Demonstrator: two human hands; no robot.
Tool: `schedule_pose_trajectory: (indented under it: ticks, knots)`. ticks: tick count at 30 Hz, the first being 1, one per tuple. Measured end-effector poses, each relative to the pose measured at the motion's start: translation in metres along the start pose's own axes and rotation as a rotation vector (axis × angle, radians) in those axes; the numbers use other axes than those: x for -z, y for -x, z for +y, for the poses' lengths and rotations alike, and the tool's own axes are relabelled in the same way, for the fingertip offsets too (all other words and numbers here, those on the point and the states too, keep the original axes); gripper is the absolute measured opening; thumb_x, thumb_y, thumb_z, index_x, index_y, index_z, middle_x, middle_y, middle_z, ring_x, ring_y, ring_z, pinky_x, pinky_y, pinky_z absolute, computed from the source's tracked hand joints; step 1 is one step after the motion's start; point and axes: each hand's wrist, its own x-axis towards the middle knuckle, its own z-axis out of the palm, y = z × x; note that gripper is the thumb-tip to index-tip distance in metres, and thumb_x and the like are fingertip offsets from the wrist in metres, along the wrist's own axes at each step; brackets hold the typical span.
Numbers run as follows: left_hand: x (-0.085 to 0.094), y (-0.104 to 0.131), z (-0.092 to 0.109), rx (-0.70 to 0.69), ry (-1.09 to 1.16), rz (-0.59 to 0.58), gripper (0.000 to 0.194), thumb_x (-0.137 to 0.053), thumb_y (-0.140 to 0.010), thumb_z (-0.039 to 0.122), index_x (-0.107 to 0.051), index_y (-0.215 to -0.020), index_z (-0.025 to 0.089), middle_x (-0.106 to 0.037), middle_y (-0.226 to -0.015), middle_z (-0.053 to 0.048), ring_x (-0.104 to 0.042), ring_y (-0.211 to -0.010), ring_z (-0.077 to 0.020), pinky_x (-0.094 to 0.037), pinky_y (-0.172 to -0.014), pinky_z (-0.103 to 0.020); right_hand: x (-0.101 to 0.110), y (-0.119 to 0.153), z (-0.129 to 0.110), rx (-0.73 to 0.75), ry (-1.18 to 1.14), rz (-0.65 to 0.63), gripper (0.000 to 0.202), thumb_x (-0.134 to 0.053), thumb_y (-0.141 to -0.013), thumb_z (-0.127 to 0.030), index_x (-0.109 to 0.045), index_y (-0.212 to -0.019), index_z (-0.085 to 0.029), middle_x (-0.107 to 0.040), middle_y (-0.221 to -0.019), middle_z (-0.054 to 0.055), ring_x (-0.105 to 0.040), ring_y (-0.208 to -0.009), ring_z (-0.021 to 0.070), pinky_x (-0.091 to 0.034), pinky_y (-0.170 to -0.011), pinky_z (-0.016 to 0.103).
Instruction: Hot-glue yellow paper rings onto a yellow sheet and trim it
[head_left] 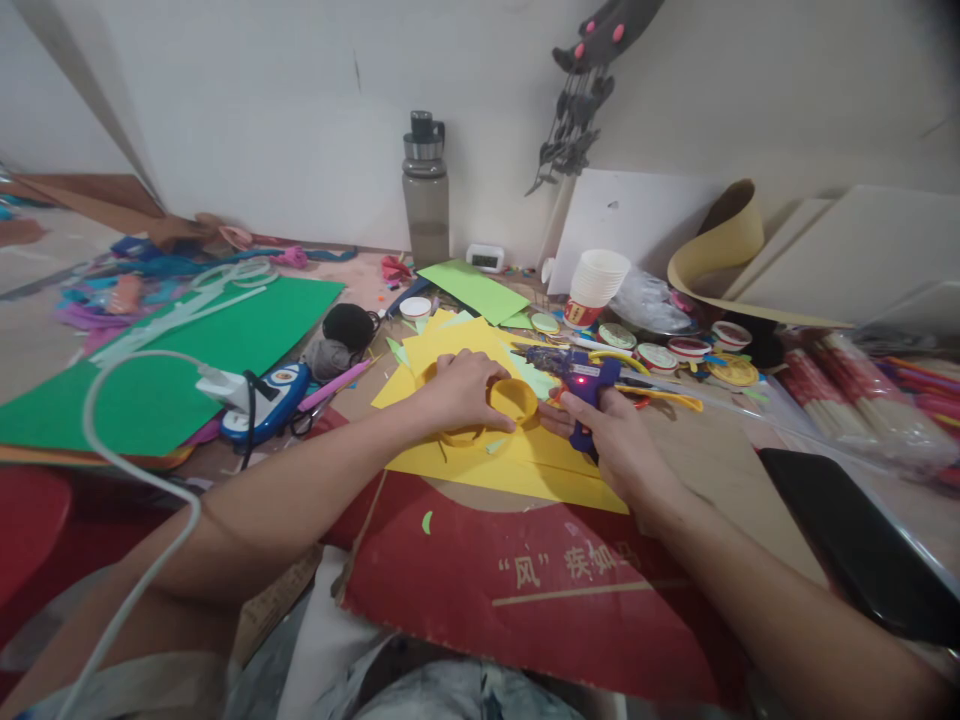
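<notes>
My left hand (466, 392) is closed on a yellow paper ring (514, 401), with the thumb and fingers around its left side. In my right hand (613, 432) is a blue hot glue gun (589, 384) with a red light lit on its body. Its nozzle end points left, over the paper behind the ring. Both hands are above overlapping yellow paper sheets (559, 475), where pale green scraps lie. Another curved yellow strip (459, 436) shows under my left hand, partly hidden by it. The sheets rest on a red and brown cardboard piece (480, 560).
To the left are green sheets (292, 310), a blue-and-white power strip (274, 395) and a white cord. A water bottle (427, 195) stands behind, with paper cups (596, 285) and several small round tubs to the right. A black phone (855, 540) lies at the right.
</notes>
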Motion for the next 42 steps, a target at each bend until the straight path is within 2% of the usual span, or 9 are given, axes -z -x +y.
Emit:
schedule_pose_trajectory:
  ticks: [7,15,26,32,37,42]
  knots:
    - [0.0001,0.0016,0.0006,0.011,0.025,0.012,0.068,-0.081,-0.063,0.063,-0.069,-0.117,0.023,-0.070,-0.116,-0.007,-0.057,-0.115,-0.0324,-0.039,-0.097,-0.044,-0.0012,0.0016,-0.0030,-0.033,0.002,0.026,0.045,-0.088,-0.060,-0.037,-0.063,-0.095,-0.025,-0.074,-0.093,0.003,-0.075,-0.087,0.0270,-0.064,-0.078,0.040]
    - [-0.0012,0.0005,0.0000,0.002,0.008,0.006,0.067,-0.080,-0.065,0.063,-0.068,-0.118,0.024,-0.069,-0.121,-0.008,-0.056,-0.118,-0.0326,-0.038,-0.098,-0.044,-0.0060,0.0046,-0.0028,-0.008,0.017,-0.008,0.039,-0.087,-0.062,-0.037,-0.061,-0.089,-0.025,-0.070,-0.084,-0.001,-0.074,-0.076,0.0215,-0.063,-0.075,0.038]
    - [0.0007,0.0013,0.0019,0.009,0.009,0.006,0.066,-0.081,-0.064,0.062,-0.069,-0.116,0.023,-0.070,-0.119,-0.009,-0.057,-0.118,-0.0326,-0.039,-0.096,-0.043,-0.0095,0.0067,-0.0056,-0.031,0.003,0.019,0.050,-0.089,-0.056,-0.035,-0.062,-0.097,-0.023,-0.072,-0.092,0.001,-0.074,-0.082,0.0233,-0.063,-0.079,0.041]
    - [-0.0016,-0.0001,-0.0005,0.003,0.004,0.019,0.068,-0.080,-0.063,0.064,-0.069,-0.117,0.023,-0.069,-0.119,-0.009,-0.057,-0.117,-0.0334,-0.039,-0.095,-0.044,-0.0081,0.0058,-0.0047,-0.022,-0.009,-0.004,0.046,-0.089,-0.057,-0.036,-0.061,-0.092,-0.023,-0.069,-0.083,-0.002,-0.072,-0.074,0.0193,-0.062,-0.079,0.039]
    - [-0.0016,0.0002,-0.0011,0.007,0.013,0.016,0.068,-0.080,-0.063,0.065,-0.069,-0.116,0.025,-0.070,-0.118,-0.008,-0.057,-0.118,-0.0325,-0.039,-0.096,-0.043,-0.0063,0.0043,-0.0063,-0.020,-0.012,0.028,0.049,-0.088,-0.058,-0.036,-0.061,-0.097,-0.024,-0.072,-0.095,0.002,-0.075,-0.082,0.0243,-0.063,-0.079,0.041]
    - [-0.0015,0.0008,-0.0014,0.003,0.016,0.011,0.068,-0.080,-0.063,0.064,-0.069,-0.116,0.024,-0.070,-0.120,-0.008,-0.057,-0.118,-0.0324,-0.038,-0.097,-0.044,-0.0042,0.0029,-0.0050,-0.006,0.007,0.019,0.044,-0.086,-0.062,-0.036,-0.062,-0.097,-0.025,-0.073,-0.096,0.004,-0.076,-0.085,0.0261,-0.064,-0.078,0.041]
